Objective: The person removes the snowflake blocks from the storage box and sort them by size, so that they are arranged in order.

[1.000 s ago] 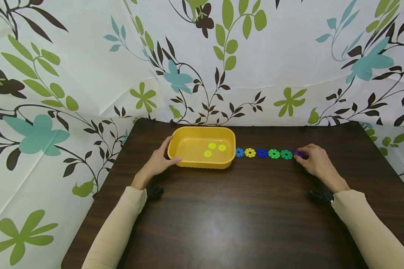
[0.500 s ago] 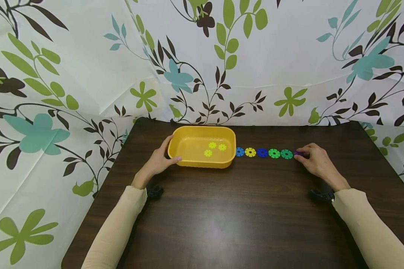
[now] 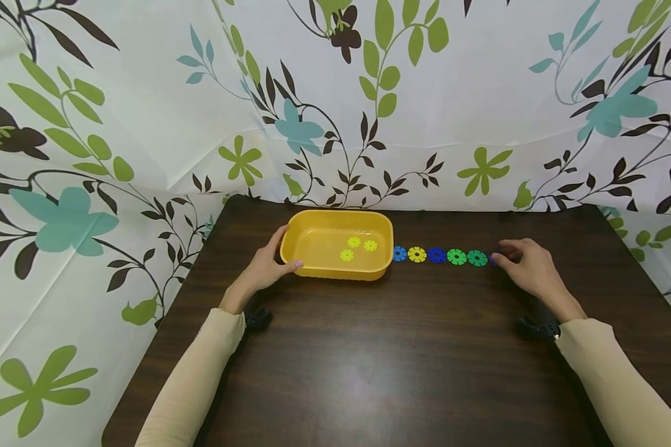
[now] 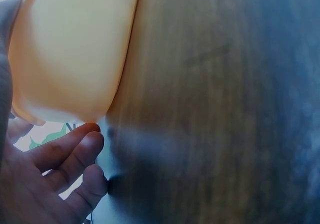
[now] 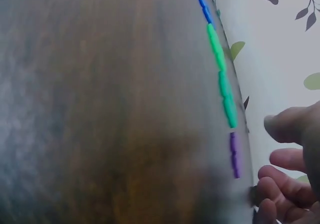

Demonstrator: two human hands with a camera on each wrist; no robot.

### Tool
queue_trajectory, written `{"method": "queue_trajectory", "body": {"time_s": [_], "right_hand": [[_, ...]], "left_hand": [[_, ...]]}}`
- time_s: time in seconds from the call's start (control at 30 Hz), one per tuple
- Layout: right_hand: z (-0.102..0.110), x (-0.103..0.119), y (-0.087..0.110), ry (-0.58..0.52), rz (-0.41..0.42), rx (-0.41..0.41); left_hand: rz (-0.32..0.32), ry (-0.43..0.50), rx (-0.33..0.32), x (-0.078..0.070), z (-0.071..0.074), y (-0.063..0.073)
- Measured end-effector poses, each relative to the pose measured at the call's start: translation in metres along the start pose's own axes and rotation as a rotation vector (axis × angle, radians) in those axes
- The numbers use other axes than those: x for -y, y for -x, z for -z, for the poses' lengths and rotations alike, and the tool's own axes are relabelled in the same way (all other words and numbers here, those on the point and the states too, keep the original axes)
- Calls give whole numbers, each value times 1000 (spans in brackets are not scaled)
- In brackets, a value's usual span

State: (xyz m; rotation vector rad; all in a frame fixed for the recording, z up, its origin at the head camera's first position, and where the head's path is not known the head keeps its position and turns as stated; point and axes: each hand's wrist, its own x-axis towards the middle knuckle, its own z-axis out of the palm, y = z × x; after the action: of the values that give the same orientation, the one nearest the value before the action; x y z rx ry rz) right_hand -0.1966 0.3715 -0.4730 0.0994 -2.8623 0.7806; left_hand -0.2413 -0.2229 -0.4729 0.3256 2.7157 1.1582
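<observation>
Right hand, fingers parted, had just released a flat purple disc, extending the multicoloured disc row; left hand gripped a yellow plastic tray.

Purple disc lying flat, ending a row of coloured discs, upright yellow basin at opposite end

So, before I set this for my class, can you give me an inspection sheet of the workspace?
Surface: dark wood-look table, glare near its middle.
Job's things: yellow tray holding three yellow-green discs; right of it, a row: light-blue disc, yellow disc, dark-blue disc, bright-green disc, teal disc, purple disc.
Clutter: nothing seen.
Left hand: grips the tray's left end.
Right hand: by the purple disc, holding nothing.
Cables: nothing seen.
Surroundings: white sheet printed with leaves and flowers.
</observation>
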Motion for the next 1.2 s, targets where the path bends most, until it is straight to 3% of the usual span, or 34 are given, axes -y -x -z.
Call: {"method": "queue_trajectory", "body": {"time_s": [0.2,0.43,0.53,0.9,1.2], "right_hand": [[6,19,1,-20,46,-113],[9,67,1,-71,57,-116],[7,87,0,-90,88,-108],[-11,144,-10,-177,198,-20],[-40,191,-28,-171,253,114]], "left_hand": [[10,-1,7,-2,0,1],[5,11,4,-1,1,0],[-8,-6,-3,7,-2,-4],[16,6,1,-4,1,1],[21,21,-7,-2,-1,0]]}}
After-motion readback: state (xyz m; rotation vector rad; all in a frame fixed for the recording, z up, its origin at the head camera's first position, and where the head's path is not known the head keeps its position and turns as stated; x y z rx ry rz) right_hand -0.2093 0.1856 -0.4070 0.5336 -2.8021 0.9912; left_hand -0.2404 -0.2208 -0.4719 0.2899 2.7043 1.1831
